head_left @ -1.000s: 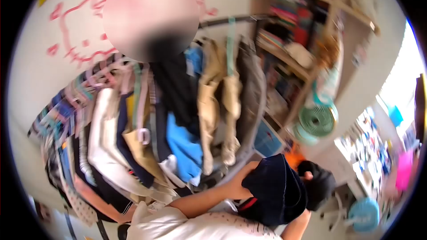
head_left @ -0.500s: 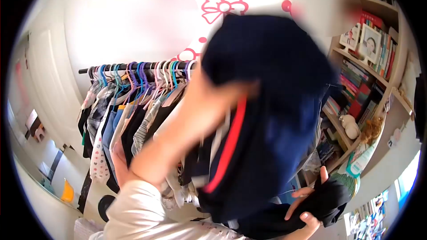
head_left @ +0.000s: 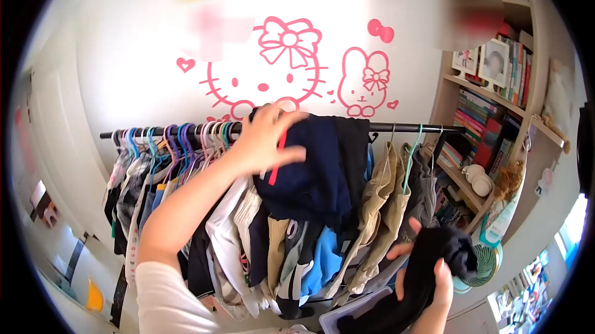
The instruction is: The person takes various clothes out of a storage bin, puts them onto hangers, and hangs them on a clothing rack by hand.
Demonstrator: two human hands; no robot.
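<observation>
A navy garment with a red stripe [head_left: 316, 173] lies draped over the black rail [head_left: 396, 127]. My left hand [head_left: 269, 139] is at its upper left part, fingers spread and apart, with nothing gripped. Beside it on the rail hangs a black garment [head_left: 354, 148]. At the lower right, my right hand [head_left: 421, 272] holds a bunched black cloth [head_left: 440, 250] between thumb and fingers, its lower end hanging over a pale plastic bin [head_left: 338, 320].
Many clothes on coloured hangers [head_left: 180, 139] fill the rail's left side; beige trousers [head_left: 378, 210] hang to the right. A bookshelf [head_left: 489, 92] stands at the right, with a round green woven object [head_left: 486, 266] near my right hand.
The navy garment, lifted close to the camera before, now lies over the rail. My left hand has opened off it. My right hand still holds the black cloth. The view has shifted.
</observation>
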